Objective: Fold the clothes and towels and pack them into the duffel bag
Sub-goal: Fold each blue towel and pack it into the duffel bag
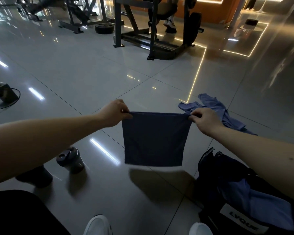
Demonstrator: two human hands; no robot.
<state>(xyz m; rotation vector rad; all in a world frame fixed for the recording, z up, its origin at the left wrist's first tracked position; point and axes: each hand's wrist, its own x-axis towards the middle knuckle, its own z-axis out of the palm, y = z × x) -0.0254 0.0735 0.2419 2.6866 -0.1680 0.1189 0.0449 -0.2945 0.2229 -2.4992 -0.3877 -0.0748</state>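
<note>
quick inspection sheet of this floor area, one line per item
surface: glossy grey tiled floor
job's things: dark blue towel held up off the floor; light blue garment crumpled on floor beyond; black duffel bag open, lower right, blue cloth inside
clutter: dark lidded cup standing at left
hands: left hand and right hand each pinch a top towel corner
cables: black cable from small dark box, far left
surroundings: black metal gym frames, round weight plate

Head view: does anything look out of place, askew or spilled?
A light blue garment lies crumpled and unfolded on the floor beyond the right hand. More blue cloth lies loosely bunched at the duffel bag. The held towel hangs straight.
</note>
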